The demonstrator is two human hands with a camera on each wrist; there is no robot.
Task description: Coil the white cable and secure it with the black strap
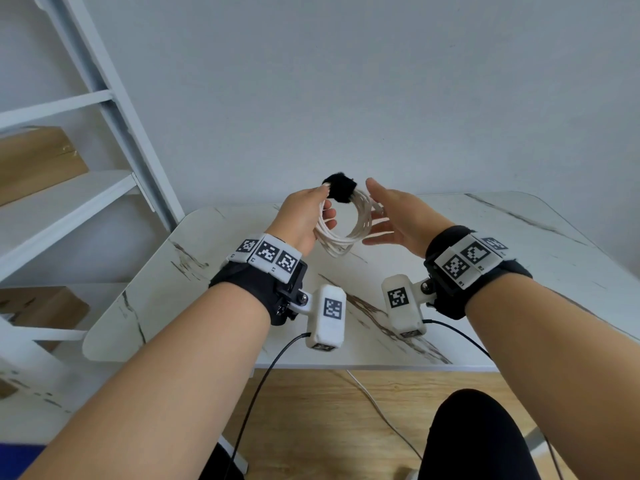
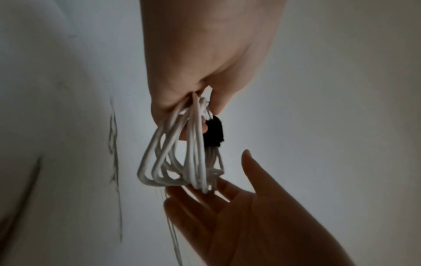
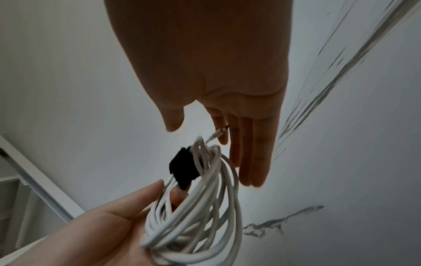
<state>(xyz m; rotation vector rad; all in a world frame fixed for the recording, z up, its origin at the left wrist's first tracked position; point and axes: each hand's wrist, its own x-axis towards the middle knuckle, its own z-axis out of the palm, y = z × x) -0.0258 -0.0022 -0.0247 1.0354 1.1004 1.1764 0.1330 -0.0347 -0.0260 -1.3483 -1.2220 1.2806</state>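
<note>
The cable hangs as a loose coil above the table, held up by the left hand, whose fingers and thumb curl round the strands just beside the strap. The strap is wrapped round the top of the coil and looks closed, though its fastening cannot be seen. The right hand stands on the far side of the coil from the left hand, fingers straight and spread, holding nothing; one plug end pokes out near its fingertips. The coil looks light and springy: thin, smooth strands that would fan apart if let go anywhere away from the strap. The safest hold is probably at or next to the strap, where the loops are bunched. The plug end is likely the fragile part and could snag.
</note>
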